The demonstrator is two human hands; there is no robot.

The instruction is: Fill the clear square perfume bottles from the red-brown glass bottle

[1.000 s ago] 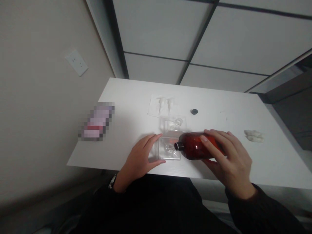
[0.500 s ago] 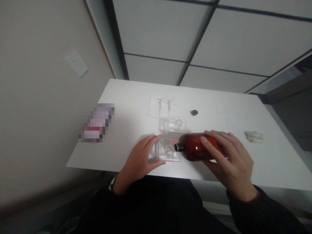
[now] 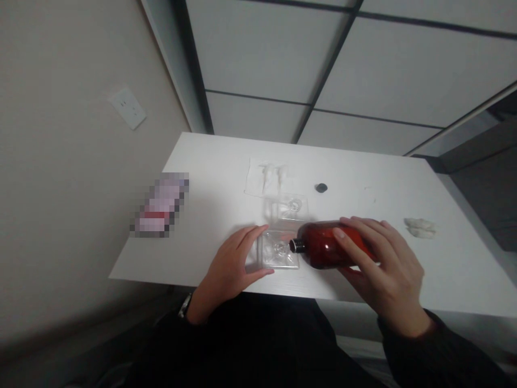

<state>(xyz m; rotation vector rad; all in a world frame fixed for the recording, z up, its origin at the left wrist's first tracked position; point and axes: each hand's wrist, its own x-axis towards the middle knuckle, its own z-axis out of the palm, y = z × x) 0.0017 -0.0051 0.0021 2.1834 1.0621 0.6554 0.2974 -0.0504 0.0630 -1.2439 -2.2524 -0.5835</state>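
My right hand (image 3: 388, 275) grips a reddish-brown bottle (image 3: 323, 247) that lies nearly on its side in the air. Its uncapped black neck points left, over the right part of a clear plastic box (image 3: 278, 261). Around the left side of that box, thumb and fingers of my left hand (image 3: 228, 264) hold it on the table. Whether liquid is leaving the bottle I cannot tell. Behind the box lies another clear plastic piece (image 3: 301, 214) with a round feature in it. A small dark cap (image 3: 321, 188) rests farther back.
Two white wads lie on a thin clear sheet (image 3: 253, 182) at the back of the white table (image 3: 210, 205). A crumpled whitish piece (image 3: 420, 228) is at the right. At the left edge sits a blurred-out pinkish object (image 3: 159, 207). Walls border the table behind and left.
Almost nothing differs. The bottle stays tilted over the clear box, and both hands keep their holds; the view has shifted very slightly.
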